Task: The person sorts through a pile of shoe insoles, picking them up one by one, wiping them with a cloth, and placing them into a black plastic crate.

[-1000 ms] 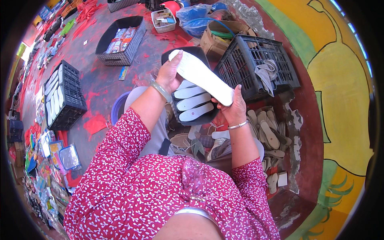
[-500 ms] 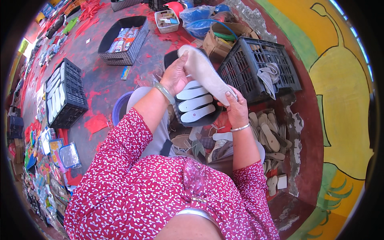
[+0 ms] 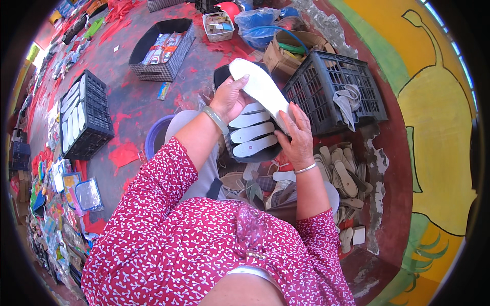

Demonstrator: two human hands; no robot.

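Note:
A white shoe insole [image 3: 259,87] slants across in front of me, its wide end at the upper left. My left hand [image 3: 229,101] grips it near that end, thumb on the top face and fingers beneath. At the narrower heel end, my right hand [image 3: 297,136] has its fingers along the edge and its thumb on the near side, the heel between them. Below lies a dark bin [image 3: 265,157] with several white insoles [image 3: 253,133] side by side, partly hidden by the held one and my hands.
Right of the bin stands a black crate [image 3: 319,94] with a grey cloth [image 3: 348,104] over its side, near loose beige insoles [image 3: 345,178]. A crate of insoles [image 3: 97,127] sits left. Farther off are a checked basket [image 3: 168,71] and a cardboard box [image 3: 278,58].
The insole has been turned so its bright white face shows. My right hand has shifted its grip at the heel, its fingers now straighter. My left hand still holds the wide end.

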